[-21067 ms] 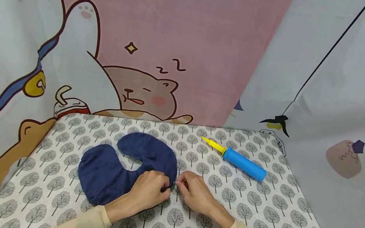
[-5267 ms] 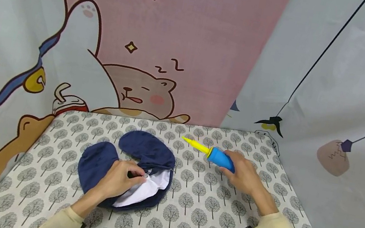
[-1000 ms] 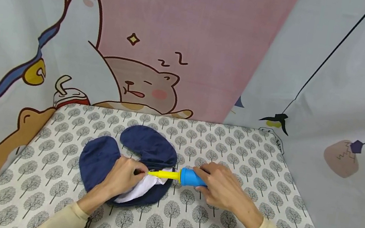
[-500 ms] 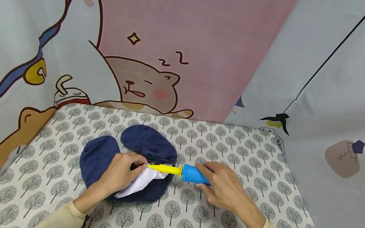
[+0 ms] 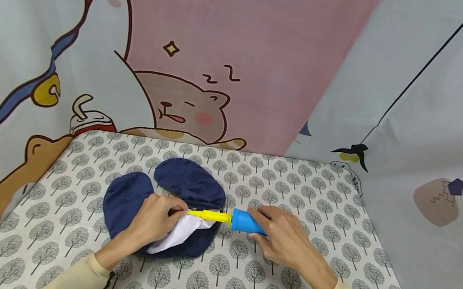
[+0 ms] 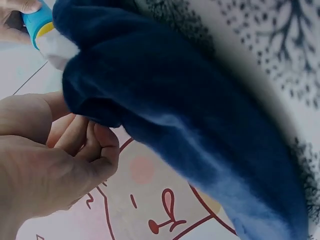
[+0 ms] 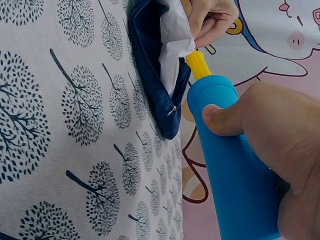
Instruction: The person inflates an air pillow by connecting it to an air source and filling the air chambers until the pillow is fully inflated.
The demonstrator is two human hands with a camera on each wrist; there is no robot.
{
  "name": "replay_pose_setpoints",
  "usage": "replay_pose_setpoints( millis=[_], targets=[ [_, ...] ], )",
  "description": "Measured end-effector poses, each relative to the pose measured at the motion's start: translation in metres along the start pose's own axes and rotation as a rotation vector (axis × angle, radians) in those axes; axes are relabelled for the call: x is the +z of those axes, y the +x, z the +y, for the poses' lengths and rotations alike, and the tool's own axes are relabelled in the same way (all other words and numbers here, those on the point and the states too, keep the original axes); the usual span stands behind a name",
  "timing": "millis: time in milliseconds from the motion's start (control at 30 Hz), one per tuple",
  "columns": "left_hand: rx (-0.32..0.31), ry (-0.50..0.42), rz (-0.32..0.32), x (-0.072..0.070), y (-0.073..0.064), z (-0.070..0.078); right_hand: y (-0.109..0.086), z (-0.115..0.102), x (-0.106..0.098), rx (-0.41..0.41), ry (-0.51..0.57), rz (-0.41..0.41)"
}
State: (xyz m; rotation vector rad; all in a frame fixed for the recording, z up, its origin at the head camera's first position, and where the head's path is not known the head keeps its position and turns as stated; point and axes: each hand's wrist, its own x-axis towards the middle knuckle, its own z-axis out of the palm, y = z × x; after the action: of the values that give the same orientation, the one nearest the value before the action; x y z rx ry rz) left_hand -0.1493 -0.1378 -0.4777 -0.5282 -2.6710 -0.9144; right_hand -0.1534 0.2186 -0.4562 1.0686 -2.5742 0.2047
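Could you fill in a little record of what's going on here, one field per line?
Left hand: pinches at the white inner piece; exact grip hidden
Right hand: grips the blue pump
Yellow nozzle: points toward the left hand's fingertips; whether inserted, cannot tell
Navy cushion: curved, on the table, cover open
Zip pull: at the opening's edge
Tablecloth: white, tree print
Backdrop: pink section, cartoon animals

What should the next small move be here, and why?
Probably the right hand should ease the blue hand pump slightly leftward to seat its yellow nozzle: the tip meets the pinching left hand at the navy neck pillow's white inner layer, but whether it is inserted is hidden.
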Motion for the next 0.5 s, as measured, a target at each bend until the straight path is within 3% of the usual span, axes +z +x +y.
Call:
replay_pose_setpoints(
  millis=[167,500],
  targets=[
    [0.026,-0.027,0.027,0.002,0.0007,-0.0007,0.0019,0.0002,-0.0038,-0.009,-0.013,-0.003],
    [0.177,0.036,0.098,0.0071,0.0012,0.0,0.0058,-0.0042,-0.0085,-0.037,-0.081,0.018]
  ],
)
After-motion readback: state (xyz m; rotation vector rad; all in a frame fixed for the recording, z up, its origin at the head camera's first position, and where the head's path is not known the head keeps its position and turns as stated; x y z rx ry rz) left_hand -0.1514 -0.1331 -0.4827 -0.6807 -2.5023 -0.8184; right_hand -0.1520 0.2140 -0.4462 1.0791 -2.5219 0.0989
